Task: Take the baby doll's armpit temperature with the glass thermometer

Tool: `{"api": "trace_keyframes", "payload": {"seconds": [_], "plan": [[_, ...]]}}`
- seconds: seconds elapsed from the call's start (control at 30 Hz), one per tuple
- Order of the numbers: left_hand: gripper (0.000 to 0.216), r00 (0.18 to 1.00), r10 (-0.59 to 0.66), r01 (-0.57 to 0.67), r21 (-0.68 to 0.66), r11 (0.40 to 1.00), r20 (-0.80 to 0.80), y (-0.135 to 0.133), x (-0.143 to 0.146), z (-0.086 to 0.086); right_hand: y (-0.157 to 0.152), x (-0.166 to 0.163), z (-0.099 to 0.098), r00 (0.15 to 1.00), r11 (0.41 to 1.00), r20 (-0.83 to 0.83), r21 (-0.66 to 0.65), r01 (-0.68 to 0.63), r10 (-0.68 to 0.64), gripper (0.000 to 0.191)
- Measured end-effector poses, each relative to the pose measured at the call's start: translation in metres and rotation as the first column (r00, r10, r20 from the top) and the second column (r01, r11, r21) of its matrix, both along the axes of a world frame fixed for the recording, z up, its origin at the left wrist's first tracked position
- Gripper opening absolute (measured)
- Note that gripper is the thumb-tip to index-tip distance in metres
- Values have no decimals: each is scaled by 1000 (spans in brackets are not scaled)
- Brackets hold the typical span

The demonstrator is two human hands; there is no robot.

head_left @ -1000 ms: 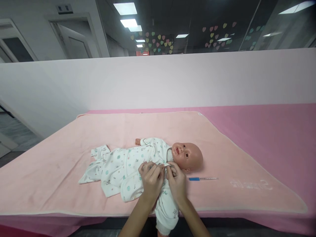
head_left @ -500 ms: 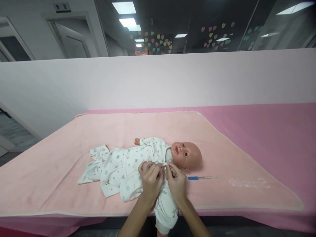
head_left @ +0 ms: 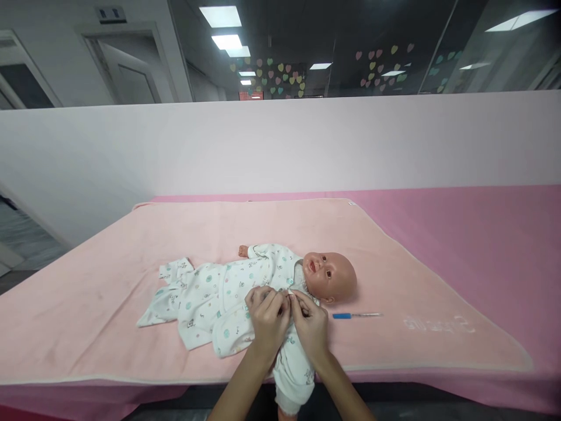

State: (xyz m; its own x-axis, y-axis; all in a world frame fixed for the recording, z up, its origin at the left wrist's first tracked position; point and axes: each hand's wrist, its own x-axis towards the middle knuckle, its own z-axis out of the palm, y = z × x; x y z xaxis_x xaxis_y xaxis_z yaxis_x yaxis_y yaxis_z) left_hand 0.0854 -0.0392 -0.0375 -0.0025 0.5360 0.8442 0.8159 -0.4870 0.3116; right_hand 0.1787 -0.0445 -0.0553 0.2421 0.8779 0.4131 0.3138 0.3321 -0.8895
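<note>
Left hand (head_left: 270, 314) and right hand (head_left: 310, 323), almost meeting, pinch the patterned gown (head_left: 239, 282) on a doll (head_left: 338, 277) lying across a peach blanket (head_left: 197, 228), head right. From here it looks like fastening or unfastening, the next move calling for a steady pinch

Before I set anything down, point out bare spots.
Bare peach towel lies left of the printed clothing and behind the doll, toward the white wall. Crowded: its chest, under left hand and right hand, and around the blue-ended stick.

One bald plastic baby doll (head_left: 335, 278), one thin blue-ended stick (head_left: 344, 316), one peach cloth blanket (head_left: 175, 228), one pink sheet (head_left: 460, 245) are counted.
</note>
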Motion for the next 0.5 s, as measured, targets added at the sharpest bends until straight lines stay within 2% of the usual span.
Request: {"api": "trace_keyframes", "payload": {"seconds": [0.17,0.3,0.5], "plan": [[22,1000,-23,23,-21,1000,-8,0,0,-1,-1,0,2,1000,1000,4,14,24,-24,29],[11,998,-62,63,-54,997,9,-4,-3,3,0,1,-1,994,998,-93,-13,62,-63,31],[24,993,102,-97,-91,991,52,-13,-23,3,0,3,-1,949,994,-303,-92,60,-85,32]]}}
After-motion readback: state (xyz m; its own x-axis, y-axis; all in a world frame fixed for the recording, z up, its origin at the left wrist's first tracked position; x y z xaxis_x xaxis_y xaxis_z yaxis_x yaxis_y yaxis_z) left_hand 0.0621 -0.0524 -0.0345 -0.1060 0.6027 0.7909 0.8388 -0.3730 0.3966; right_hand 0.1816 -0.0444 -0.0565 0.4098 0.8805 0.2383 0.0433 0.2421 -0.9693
